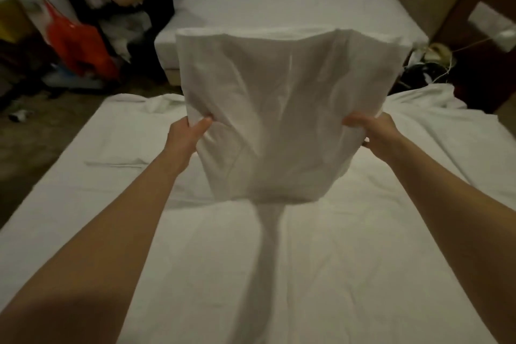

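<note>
I hold a white pillow in its white case (279,114) upright in the air above a bed covered by a white sheet (279,274). My left hand (188,135) grips the pillow's left edge, thumb on the near face. My right hand (372,132) grips its right edge at about the same height. The fingers of both hands are hidden behind the fabric. The pillow's lower end hangs just above the sheet.
A flat folded white cloth (117,162) lies on the bed's left side. Rumpled white bedding (418,103) bunches at the far end. A second white bed (293,8) stands beyond. Red bags and clutter (81,47) fill the floor at left; cables and dark things (427,70) lie at right.
</note>
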A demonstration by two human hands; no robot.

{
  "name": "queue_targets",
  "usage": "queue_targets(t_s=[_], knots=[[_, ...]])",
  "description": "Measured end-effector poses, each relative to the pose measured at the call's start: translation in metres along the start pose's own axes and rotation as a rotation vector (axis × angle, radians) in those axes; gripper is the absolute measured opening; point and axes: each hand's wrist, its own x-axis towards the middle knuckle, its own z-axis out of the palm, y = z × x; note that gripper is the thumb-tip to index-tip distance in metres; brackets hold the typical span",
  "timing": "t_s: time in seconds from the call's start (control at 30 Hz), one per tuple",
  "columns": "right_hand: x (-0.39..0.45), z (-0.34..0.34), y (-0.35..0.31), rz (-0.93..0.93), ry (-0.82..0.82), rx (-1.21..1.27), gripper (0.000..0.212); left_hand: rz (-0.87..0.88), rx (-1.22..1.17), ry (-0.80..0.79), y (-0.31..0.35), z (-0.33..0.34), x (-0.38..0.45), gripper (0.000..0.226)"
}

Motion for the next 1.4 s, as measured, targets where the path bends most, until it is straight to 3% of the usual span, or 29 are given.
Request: queue_targets(t_s=[0.13, 0.37, 0.4, 0.43, 0.5, 0.57, 0.67, 0.77, 0.83, 0.97, 1.03, 1.1, 1.2, 1.3, 1.4], knots=[[-0.022, -0.005, 0.03, 0.043, 0.009, -0.008, 0.053, -0.062, 0.112, -0.016, -0.024, -0.013, -0.023, 0.039], [-0.127, -0.033, 0.151, 0.123, -0.104, 0.118, 0.023, -0.256, 0.121, 0.064, -0.13, -0.05, -0.12, 0.029], [-0.144, -0.039, 0.164, 0.144, -0.067, 0.117, 0.023, -0.284, 0.088, 0.06, -0.141, -0.057, -0.14, 0.025], [-0.159, -0.047, 0.182, 0.17, -0.032, 0.087, 0.045, -0.341, 0.041, 0.043, -0.153, -0.063, -0.158, 0.027], [-0.194, -0.056, 0.21, 0.194, -0.079, -0.044, 0.053, -0.46, -0.04, -0.01, -0.18, -0.072, -0.185, 0.024], [-0.224, -0.06, 0.239, 0.197, -0.186, -0.231, 0.037, -0.52, -0.075, -0.015, -0.217, -0.076, -0.201, 0.012], [-0.247, -0.067, 0.315, 0.284, -0.288, -0.401, 0.03, -0.558, 0.02, 0.029, -0.286, -0.077, -0.226, 0.014], [-0.266, -0.06, 0.387, 0.348, -0.218, -0.576, 0.033, -0.571, 0.089, -0.025, -0.339, -0.077, -0.249, 0.024], [-0.272, -0.06, 0.422, 0.317, -0.14, -0.717, 0.03, -0.595, 0.045, 0.039, -0.357, -0.08, -0.254, 0.025], [-0.279, -0.081, 0.433, 0.306, -0.158, -0.975, 0.024, -0.801, -0.068, 0.175, -0.38, -0.098, -0.255, 0.016], [-0.27, -0.09, 0.428, 0.271, -0.042, -1.06, 0.037, -0.816, 0.081, 0.099, -0.392, -0.104, -0.258, 0.044], [-0.255, -0.077, 0.42, 0.175, 0.028, -1.09, 0.03, -0.773, 0.285, -0.006, -0.4, -0.105, -0.266, 0.074], [-0.234, -0.017, 0.413, -0.037, -0.113, -1.123, 0.049, -0.84, 0.406, -0.197, -0.411, -0.102, -0.288, 0.069], [-0.235, 0.048, 0.424, -0.023, -0.385, -1.272, 0.069, -0.97, 0.32, -0.164, -0.425, -0.108, -0.3, 0.055], [-0.265, 0.056, 0.457, -0.009, -0.552, -1.495, 0.067, -1.004, 0.31, -0.256, -0.43, -0.119, -0.301, 0.043]])
